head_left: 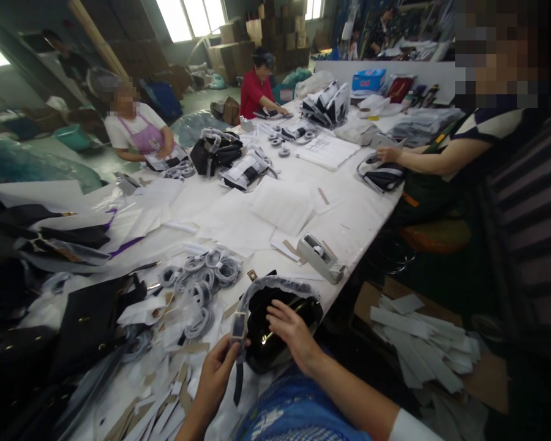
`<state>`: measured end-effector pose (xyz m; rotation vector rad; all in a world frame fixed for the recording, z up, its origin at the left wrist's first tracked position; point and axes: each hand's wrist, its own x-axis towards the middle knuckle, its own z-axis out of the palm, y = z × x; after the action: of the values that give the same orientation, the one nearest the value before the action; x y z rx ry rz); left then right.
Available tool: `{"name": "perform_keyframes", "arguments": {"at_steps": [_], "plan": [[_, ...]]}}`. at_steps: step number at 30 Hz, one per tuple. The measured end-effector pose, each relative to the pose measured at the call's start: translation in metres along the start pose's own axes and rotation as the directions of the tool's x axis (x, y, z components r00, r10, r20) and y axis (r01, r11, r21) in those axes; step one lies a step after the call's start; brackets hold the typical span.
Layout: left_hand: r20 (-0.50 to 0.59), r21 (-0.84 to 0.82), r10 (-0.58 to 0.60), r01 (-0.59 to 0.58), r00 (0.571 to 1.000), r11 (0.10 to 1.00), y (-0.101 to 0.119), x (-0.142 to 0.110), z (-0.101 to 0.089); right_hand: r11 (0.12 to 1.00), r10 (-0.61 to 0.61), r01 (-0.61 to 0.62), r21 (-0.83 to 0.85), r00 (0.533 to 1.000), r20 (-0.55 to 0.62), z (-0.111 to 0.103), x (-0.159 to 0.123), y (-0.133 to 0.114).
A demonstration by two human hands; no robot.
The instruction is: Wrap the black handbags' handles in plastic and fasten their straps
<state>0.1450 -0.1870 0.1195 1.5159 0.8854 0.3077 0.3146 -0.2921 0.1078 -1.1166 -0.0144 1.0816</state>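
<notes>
A black handbag (262, 360) with gold-coloured fittings rests at the near table edge, against the blue apron. Its handle (280, 283) is wrapped in clear plastic and arches over the top. My left hand (220, 367) pinches the handle's left end by a rectangular metal buckle (238, 324); a short black strap end hangs below. Over the bag's opening, my right hand (294, 337) has its fingers stretched out and holds nothing visible. Beyond the bag sits a grey tape dispenser (319, 260). Coiled, wrapped straps (204, 275) lie left of the bag.
Black bags (92, 312) crowd the left side. White sheets (280, 205) and paper strips (165, 404) lie about the table. Co-workers sit at the far side, and one person stands at right, hands on a bag (380, 174). A carton of strips (422, 337) stands on the floor.
</notes>
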Motion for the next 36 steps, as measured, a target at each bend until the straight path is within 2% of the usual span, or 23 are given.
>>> {"name": "perform_keyframes", "arguments": {"at_steps": [5, 8, 10, 14, 16, 17, 19, 22, 24, 26, 28, 32, 36], "plan": [[0.095, -0.053, -0.108, 0.114, 0.99, 0.992, -0.005, -0.014, -0.021, 0.959, -0.078, 0.084, 0.271, 0.996, -0.032, -0.016, 0.013, -0.055], [0.167, -0.201, -0.244, 0.275, 0.955, 0.94, -0.002, -0.003, -0.033, 0.943, -0.058, 0.059, 0.328, 0.998, -0.013, -0.015, 0.018, -0.073], [0.222, -0.228, -0.278, 0.327, 0.935, 0.917, 0.015, 0.012, -0.033, 0.943, -0.034, 0.027, 0.332, 0.999, 0.015, -0.009, 0.018, -0.078], [0.333, -0.056, -0.115, 0.141, 0.936, 0.988, 0.077, 0.038, -0.008, 0.952, -0.029, 0.009, 0.305, 0.998, 0.061, 0.012, 0.01, -0.082], [0.427, -0.043, -0.089, 0.118, 0.9, 0.992, 0.103, 0.042, 0.007, 0.961, -0.047, 0.026, 0.276, 0.997, 0.068, 0.021, 0.003, -0.081], [0.451, -0.03, -0.08, 0.105, 0.889, 0.994, 0.112, 0.041, 0.013, 0.964, -0.046, 0.024, 0.264, 0.996, 0.079, 0.024, -0.001, -0.081], [0.454, 0.0, -0.06, 0.067, 0.889, 0.998, 0.117, 0.037, 0.019, 0.952, 0.019, -0.058, 0.3, 0.991, 0.13, 0.025, -0.005, -0.08], [0.435, 0.049, -0.041, 0.022, 0.899, 0.999, 0.107, 0.031, 0.013, 0.863, 0.139, -0.199, 0.464, 0.977, 0.159, 0.015, -0.001, -0.082], [0.47, 0.063, -0.063, 0.037, 0.88, 0.997, 0.091, 0.028, 0.003, 0.824, 0.15, -0.176, 0.539, 0.984, 0.092, 0.005, 0.009, -0.086], [0.507, 0.076, -0.083, 0.052, 0.858, 0.996, 0.071, 0.026, -0.006, 0.828, 0.131, -0.121, 0.547, 0.991, 0.021, -0.006, 0.02, -0.091], [0.509, 0.095, -0.091, 0.049, 0.856, 0.994, 0.047, 0.022, -0.014, 0.838, 0.127, -0.098, 0.537, 0.992, -0.018, -0.016, 0.032, -0.095], [0.416, 0.105, -0.109, 0.072, 0.903, 0.992, 0.006, 0.012, -0.023, 0.87, 0.14, -0.083, 0.486, 0.987, -0.083, -0.036, 0.05, -0.094], [0.283, 0.042, -0.071, 0.062, 0.956, 0.997, -0.005, 0.004, -0.026, 0.888, 0.239, -0.191, 0.418, 0.969, -0.066, -0.046, 0.06, -0.093]]}}
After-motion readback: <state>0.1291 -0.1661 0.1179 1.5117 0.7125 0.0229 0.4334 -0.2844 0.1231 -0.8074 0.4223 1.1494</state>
